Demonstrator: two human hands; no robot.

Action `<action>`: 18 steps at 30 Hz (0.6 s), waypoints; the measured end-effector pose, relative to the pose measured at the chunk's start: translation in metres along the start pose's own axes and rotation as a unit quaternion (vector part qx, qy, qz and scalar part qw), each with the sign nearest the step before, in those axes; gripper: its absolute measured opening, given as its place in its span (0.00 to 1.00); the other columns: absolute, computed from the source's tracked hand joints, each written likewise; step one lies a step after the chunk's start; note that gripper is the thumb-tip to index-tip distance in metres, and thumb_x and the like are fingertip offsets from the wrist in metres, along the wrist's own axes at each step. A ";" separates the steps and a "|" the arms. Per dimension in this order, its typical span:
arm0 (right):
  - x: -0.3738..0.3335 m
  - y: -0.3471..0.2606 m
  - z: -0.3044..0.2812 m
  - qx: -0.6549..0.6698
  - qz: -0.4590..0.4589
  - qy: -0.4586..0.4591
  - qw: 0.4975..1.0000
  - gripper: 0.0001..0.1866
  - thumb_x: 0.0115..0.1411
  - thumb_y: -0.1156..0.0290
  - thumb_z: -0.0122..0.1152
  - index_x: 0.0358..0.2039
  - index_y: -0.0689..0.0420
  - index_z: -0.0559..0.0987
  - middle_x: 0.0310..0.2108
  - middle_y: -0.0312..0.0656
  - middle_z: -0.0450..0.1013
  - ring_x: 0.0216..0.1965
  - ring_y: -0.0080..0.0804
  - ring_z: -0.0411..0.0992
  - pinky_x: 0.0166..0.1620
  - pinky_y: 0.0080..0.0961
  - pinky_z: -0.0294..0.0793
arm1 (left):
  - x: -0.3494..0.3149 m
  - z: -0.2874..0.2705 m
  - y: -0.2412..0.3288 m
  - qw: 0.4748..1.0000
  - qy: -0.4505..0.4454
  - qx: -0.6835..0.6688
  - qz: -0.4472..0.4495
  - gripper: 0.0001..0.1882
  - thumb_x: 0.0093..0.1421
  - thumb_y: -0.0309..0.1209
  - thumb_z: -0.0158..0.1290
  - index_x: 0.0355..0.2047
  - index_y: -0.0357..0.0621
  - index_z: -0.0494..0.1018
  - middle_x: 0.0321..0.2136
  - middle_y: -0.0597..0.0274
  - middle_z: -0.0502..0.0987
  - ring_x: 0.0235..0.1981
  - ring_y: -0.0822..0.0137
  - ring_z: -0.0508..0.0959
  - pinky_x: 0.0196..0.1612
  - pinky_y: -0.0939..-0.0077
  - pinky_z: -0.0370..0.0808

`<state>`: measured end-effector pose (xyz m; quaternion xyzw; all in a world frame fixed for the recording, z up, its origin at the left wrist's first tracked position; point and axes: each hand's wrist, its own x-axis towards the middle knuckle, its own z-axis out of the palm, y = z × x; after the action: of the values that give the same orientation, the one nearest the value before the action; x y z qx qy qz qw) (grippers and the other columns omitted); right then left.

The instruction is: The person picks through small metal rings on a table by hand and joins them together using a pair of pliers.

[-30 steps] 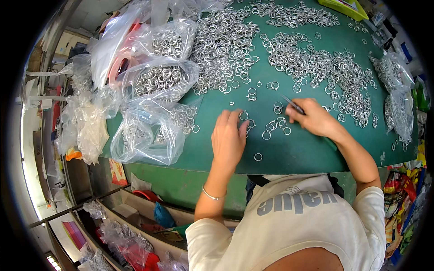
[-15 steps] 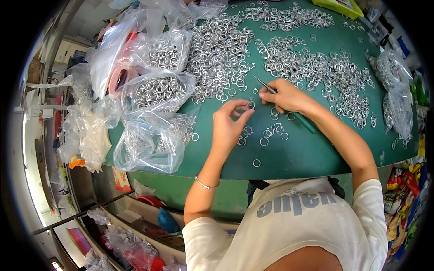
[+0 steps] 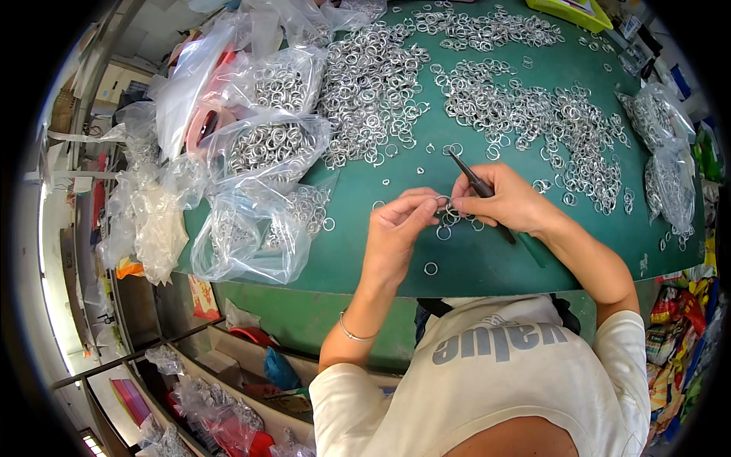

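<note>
Both hands meet over the near middle of the green tabletop (image 3: 358, 263). My left hand (image 3: 400, 225) is closed in a pinch on a small silver metal ring (image 3: 443, 201). My right hand (image 3: 499, 199) is closed round a slim pointed tool (image 3: 476, 181) with a dark shaft and a green end; its exact kind is not clear. The tool's tip points up and left, away from me. My right thumb and forefinger come right up to the ring, and whether they grip it is hidden. A few loose rings (image 3: 444, 232) lie just under the fingers, and a single ring (image 3: 431, 268) lies nearer me.
Heaped rings (image 3: 369, 84) cover the far left, with another heap (image 3: 525, 107) to the right. Clear plastic bags of rings (image 3: 266, 148) stand along the left, and another bag (image 3: 670, 164) at the right edge. A yellow-green basket (image 3: 586, 17) sits at the far right. Below are open drawers (image 3: 228, 354).
My hands have come together. The left moved slightly right and nearer me; the right moved nearer me, turning the tool. A few small pieces now lie beyond the left hand.
</note>
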<state>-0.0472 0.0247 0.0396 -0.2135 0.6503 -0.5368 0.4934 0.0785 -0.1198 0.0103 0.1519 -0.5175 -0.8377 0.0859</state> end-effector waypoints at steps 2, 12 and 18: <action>-0.005 -0.001 0.002 -0.007 0.004 0.009 1.000 0.06 0.53 0.71 0.59 0.28 0.60 0.74 0.20 0.34 0.69 0.14 0.14 0.59 0.17 0.14 0.57 | -0.005 0.006 -0.003 0.997 0.007 -0.071 -0.025 0.08 0.58 0.25 0.49 0.35 0.33 0.75 0.38 0.55 0.75 0.36 0.70 0.75 0.39 0.80 0.72; -0.021 -0.007 0.004 -0.103 -0.090 0.043 0.990 0.08 0.54 0.70 0.58 0.32 0.61 0.73 0.18 0.31 0.66 0.18 0.13 0.58 0.20 0.15 0.56 | -0.010 0.018 0.000 0.999 -0.004 0.048 0.003 0.07 0.58 0.24 0.50 0.35 0.33 0.74 0.34 0.57 0.76 0.36 0.72 0.75 0.40 0.81 0.72; -0.021 0.003 0.004 0.024 -0.068 0.033 0.997 0.08 0.56 0.70 0.57 0.30 0.61 0.72 0.20 0.34 0.69 0.16 0.14 0.59 0.18 0.15 0.55 | -0.013 0.025 0.004 0.999 -0.025 -0.010 -0.027 0.10 0.57 0.21 0.50 0.40 0.30 0.70 0.35 0.55 0.76 0.36 0.70 0.76 0.39 0.80 0.73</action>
<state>-0.0339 0.0411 0.0460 -0.2275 0.6375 -0.5911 0.4386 0.0822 -0.0965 0.0265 0.1444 -0.5068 -0.8483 0.0520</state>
